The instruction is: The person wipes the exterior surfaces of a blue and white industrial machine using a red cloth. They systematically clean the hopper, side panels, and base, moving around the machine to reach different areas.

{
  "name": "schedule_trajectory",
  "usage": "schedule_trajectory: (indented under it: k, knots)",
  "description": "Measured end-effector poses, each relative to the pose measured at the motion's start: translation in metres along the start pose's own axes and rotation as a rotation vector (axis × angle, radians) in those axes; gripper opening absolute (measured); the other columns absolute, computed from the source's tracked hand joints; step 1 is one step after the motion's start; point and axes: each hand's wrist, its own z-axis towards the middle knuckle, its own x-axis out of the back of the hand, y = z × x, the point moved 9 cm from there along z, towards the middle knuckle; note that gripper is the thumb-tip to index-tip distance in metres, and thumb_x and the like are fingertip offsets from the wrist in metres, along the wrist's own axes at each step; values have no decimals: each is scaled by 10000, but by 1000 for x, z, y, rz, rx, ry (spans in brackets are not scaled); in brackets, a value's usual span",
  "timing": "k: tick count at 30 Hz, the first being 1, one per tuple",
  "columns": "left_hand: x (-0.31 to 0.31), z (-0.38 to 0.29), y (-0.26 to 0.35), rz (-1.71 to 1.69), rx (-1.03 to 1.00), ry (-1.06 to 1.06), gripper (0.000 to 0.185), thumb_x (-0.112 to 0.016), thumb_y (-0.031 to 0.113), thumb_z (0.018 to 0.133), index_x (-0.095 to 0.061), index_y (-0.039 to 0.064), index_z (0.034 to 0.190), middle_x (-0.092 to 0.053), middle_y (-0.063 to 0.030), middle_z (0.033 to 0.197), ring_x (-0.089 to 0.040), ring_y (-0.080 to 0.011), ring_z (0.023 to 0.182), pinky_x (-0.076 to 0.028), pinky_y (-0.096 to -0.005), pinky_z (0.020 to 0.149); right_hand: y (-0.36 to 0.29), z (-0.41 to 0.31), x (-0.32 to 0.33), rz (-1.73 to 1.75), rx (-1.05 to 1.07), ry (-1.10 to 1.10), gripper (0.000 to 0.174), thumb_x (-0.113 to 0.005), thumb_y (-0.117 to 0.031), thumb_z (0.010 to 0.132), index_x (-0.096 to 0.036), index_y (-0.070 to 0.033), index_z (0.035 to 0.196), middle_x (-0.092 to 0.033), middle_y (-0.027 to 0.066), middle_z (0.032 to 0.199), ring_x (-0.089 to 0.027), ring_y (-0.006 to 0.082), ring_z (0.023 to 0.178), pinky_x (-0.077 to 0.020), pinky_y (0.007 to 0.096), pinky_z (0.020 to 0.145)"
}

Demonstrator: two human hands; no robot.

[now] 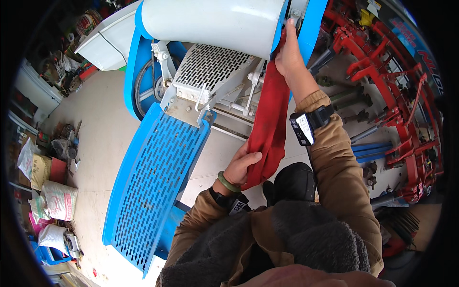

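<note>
A long strip of red cloth (269, 118) hangs down the right side of a blue and white machine. My left hand (241, 165) grips its lower end, thumb lying over the front. Further up, my right hand (289, 53) has the cloth's upper part under its palm, at the gap between the white rounded cover (215, 23) and a blue side panel (312, 28). Its thumb points up toward a bolted bracket (294, 15); the fingers are mostly hidden. Below the cover sits a white slotted metal screen (211, 64).
A blue slotted chute (157, 179) slopes down to the left of my arms. A belt pulley (143, 89) shows in the blue housing. Red steel farm-implement frames (387, 89) stand at right. Woven sacks (59, 201) and a cardboard box (40, 171) line the left side.
</note>
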Motion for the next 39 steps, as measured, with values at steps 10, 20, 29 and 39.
schedule_trajectory:
  k: [10, 20, 29, 39]
  knots:
    - [-9, -21, 2, -47, 85, -24, 623, -543, 112, 904, -323, -7, 1474, -564, -177, 1308, -626, -288, 1109, -547, -410, 893, 27, 22, 14, 108, -199, 220, 872, -334, -733, 934, -266, -112, 1542, -305, 177, 1575, -307, 360, 1437, -236, 527, 1173]
    - [-8, -50, 16, 132, 150, -75, 513, -561, 66, 907, -465, -12, 1406, -623, -112, 1262, -651, -198, 1065, -519, -345, 953, 13, -23, 17, 112, -225, 277, 754, -416, -554, 1008, -226, -59, 1544, -366, 97, 1532, -319, 229, 1415, -189, 395, 1183]
    - [-6, -72, 2, 207, 357, -353, 358, -571, -8, 851, -648, -43, 1198, -706, -53, 1081, -640, -119, 1012, -495, -280, 923, -23, -156, -25, -125, 303, -161, 680, -420, -350, 1042, -101, -49, 1562, -297, 85, 1553, -333, 208, 1413, -272, 408, 1163]
    - [-6, -63, 36, 190, -128, -162, 545, -588, 328, 965, -512, -41, 1361, -593, -128, 1318, -548, -207, 1209, -387, -339, 1054, 3, -213, 30, -1062, -237, -655, 462, -715, -277, 894, -580, -6, 1243, -665, 117, 1004, -636, 199, 938, -500, 313, 854]
